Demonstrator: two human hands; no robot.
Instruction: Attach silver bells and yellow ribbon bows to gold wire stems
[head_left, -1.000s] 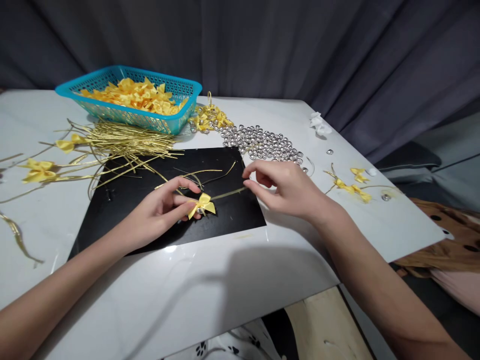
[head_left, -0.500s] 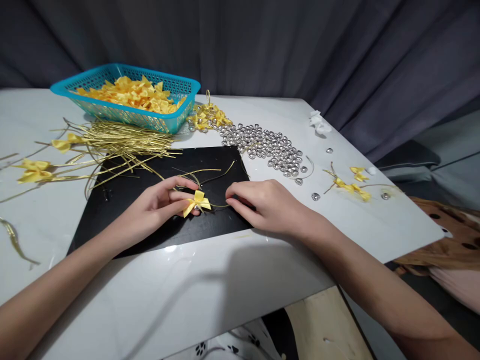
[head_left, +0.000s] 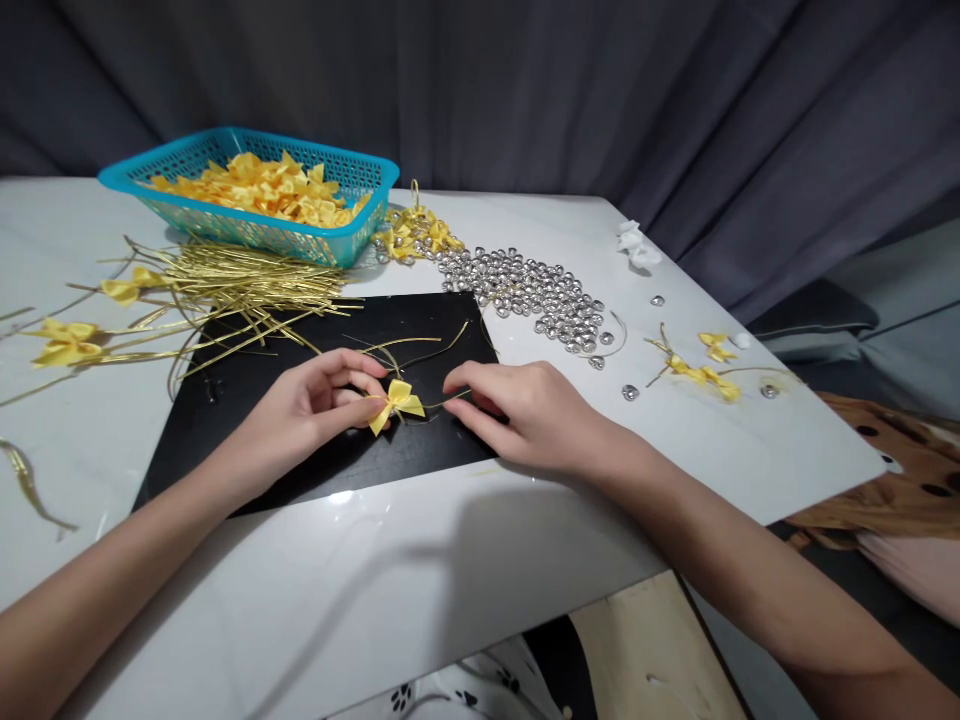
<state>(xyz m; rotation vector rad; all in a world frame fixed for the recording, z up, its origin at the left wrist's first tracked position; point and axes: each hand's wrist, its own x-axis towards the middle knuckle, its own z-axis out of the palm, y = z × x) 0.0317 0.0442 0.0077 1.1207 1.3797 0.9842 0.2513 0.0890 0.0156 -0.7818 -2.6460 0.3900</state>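
While the thumb and forefinger of the left hand (head_left: 315, 405) are closed on the small yellow satin ribbon bow (head_left: 397, 402), the fingertips of the right hand (head_left: 525, 410) pinch the thin gold wire tie (head_left: 444, 402) that runs out from the bow's knot. The bow sits just off the left fingertips, lifted slightly above the black rectangular mat (head_left: 420, 455), and the tie spans the short gap between the two hands. Whether the tie is already fastened to the knot cannot be told.

Judged from the layout, this piece is in mid-assembly and the batch is at an early stage:
- Done: a few bows with ties attached lie on the white table (head_left: 450, 580), at the far left (head_left: 64, 340) and at the right (head_left: 705, 375).
- Left: the teal plastic mesh basket (head_left: 262, 235) is heaped with loose bows, a thick bundle of gold ties (head_left: 247, 280) lies just before it, and a pile of silver beads (head_left: 540, 290) lies beyond the mat.
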